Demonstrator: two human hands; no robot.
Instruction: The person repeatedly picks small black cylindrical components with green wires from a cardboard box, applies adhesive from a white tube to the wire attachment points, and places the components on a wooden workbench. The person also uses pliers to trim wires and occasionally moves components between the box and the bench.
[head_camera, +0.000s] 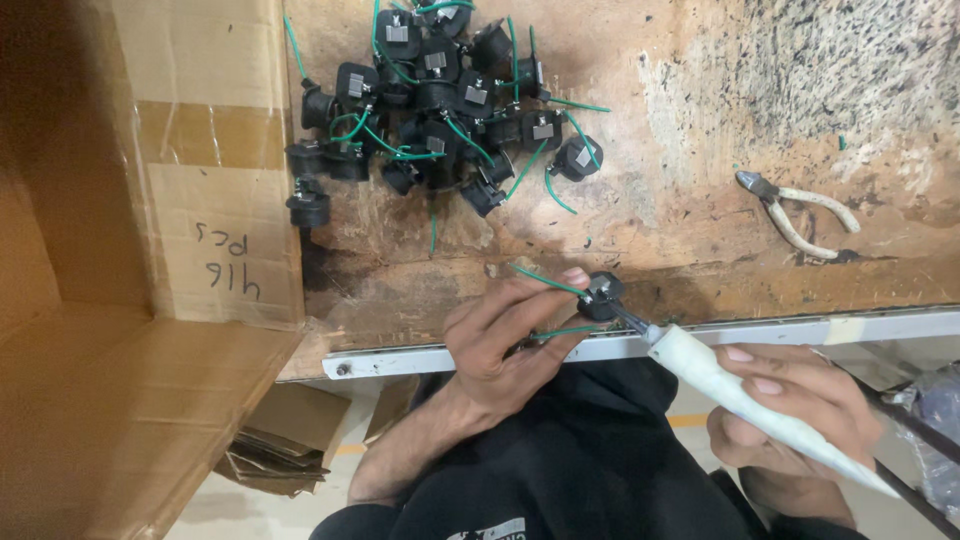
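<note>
Fingers of my left hand (500, 335) curl over the bench (700, 150) edge, their grip pinching a small black part (602, 295) with green wire (545, 280). My right hand (790, 400) wraps a white-handled iron (730, 385), its grip pressed tight, the tip touching the part. Beyond lies a heap of like parts (430, 100), and white-handled pliers (800, 210) sit well apart to the right. At the left, a brown cardboard box (190, 180) stands open, handwriting on its flap. A pale metal rail (800, 330) rims the bench; bare worn wood lies between heap and pliers.
</note>
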